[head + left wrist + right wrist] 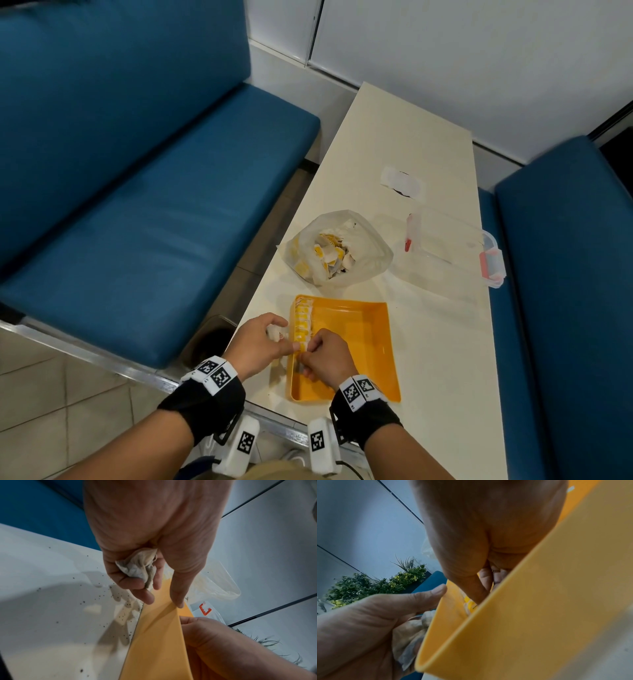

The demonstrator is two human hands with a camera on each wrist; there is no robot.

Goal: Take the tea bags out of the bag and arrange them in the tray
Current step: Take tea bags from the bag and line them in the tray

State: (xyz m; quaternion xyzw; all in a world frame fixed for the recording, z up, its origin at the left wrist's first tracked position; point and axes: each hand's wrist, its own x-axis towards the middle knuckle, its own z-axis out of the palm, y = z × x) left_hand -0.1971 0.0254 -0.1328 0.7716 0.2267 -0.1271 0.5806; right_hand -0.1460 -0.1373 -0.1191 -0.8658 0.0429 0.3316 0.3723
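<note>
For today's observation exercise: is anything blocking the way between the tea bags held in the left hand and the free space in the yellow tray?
Only the tray wall and the right hand. The left hand holds its tea bags just outside the tray's left wall; the right hand works inside at the near end of the row of tea bags. The rest of the floor looks bare.

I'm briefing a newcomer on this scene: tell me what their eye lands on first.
The bright orange plastic tray at the near end of the cream table, with a row of yellow-tagged tea bags along its left wall. Both hands meet there: the left hand holds crumpled tea bags, the right hand works inside the tray. Behind sits a clear plastic bag of tea bags.
</note>
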